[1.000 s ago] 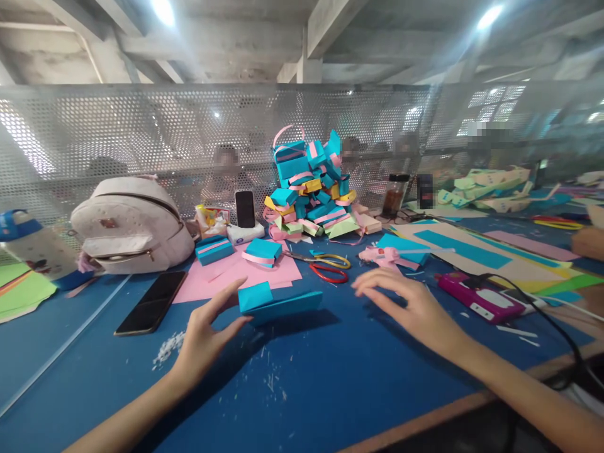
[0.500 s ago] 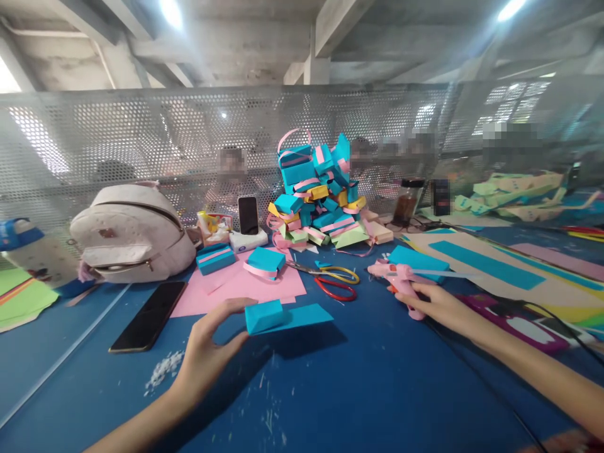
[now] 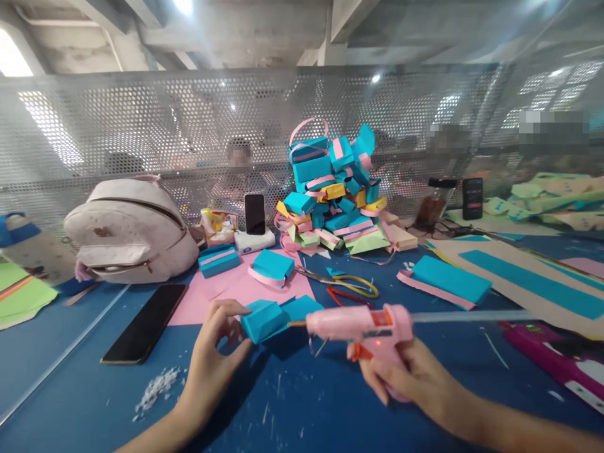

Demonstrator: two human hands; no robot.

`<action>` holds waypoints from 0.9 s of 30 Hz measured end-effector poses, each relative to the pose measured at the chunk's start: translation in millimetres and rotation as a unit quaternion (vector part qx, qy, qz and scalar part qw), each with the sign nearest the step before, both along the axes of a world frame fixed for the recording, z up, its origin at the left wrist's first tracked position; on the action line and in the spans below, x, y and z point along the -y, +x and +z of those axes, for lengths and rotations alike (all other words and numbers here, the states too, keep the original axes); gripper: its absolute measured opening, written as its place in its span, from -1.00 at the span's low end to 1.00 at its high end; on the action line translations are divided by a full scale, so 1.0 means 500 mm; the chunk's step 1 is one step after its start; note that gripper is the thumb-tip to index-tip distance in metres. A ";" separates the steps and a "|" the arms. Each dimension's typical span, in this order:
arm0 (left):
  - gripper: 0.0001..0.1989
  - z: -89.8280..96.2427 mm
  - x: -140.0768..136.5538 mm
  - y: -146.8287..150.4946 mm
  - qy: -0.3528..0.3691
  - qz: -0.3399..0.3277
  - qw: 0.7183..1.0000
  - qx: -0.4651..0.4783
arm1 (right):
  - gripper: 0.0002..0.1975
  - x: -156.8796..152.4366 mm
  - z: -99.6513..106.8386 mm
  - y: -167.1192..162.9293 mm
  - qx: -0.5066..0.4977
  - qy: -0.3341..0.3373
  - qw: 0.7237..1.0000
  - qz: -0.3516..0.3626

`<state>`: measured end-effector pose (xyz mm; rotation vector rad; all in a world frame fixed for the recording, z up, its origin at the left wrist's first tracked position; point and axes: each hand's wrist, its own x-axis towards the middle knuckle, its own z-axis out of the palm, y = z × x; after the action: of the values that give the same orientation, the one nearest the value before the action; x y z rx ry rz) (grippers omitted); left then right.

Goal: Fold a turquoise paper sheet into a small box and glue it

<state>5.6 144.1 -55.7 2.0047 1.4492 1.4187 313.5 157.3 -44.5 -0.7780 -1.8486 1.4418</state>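
My left hand (image 3: 218,346) pinches the left end of a small folded blue paper box (image 3: 265,319), whose flap stretches out to the right. In my right hand (image 3: 410,377) is a pink glue gun (image 3: 361,324) with a clear glue stick (image 3: 467,316) poking out of its back. The nozzle points left and is at the box's right side; whether it touches the paper I cannot tell. Behind the box, a blue box with a pink strip (image 3: 271,267) lies on a pink paper sheet (image 3: 207,296). Scissors (image 3: 349,283) with yellow and red handles lie behind the glue gun, partly hidden by it.
A heap of blue, pink and yellow paper boxes (image 3: 325,195) stands at the back. To the left are a white backpack (image 3: 132,233) and a black phone (image 3: 145,322). White bits (image 3: 158,390) are scattered nearby. A larger blue piece (image 3: 448,280) and paper sheets (image 3: 523,264) lie right.
My right hand has lifted the glue gun off to the left and nearer, bringing its nozzle to the blue box. My left hand still holds the box, now tilted differently. The view has shifted slightly.
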 end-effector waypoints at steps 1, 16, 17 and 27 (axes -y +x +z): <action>-0.71 -0.004 0.003 0.001 -0.005 0.002 1.000 0.007 | -0.69 0.003 -0.010 -0.015 -0.015 -0.011 0.999 0.035; -0.69 -0.008 0.010 0.018 -0.027 -0.008 0.998 0.049 | -0.66 0.007 -0.072 -0.036 -0.021 -0.110 0.989 0.094; -0.69 -0.008 0.010 0.018 -0.024 -0.007 0.999 0.043 | -0.66 0.007 -0.069 -0.037 -0.022 -0.112 0.989 0.095; -0.72 -0.005 0.014 0.016 0.010 -0.031 0.999 -0.007 | -0.63 0.003 -0.051 -0.044 -0.023 -0.138 0.984 0.107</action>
<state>13.7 137.3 -58.3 2.0573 1.3710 1.4012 291.5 155.8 -69.9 -0.6830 -1.7613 1.8661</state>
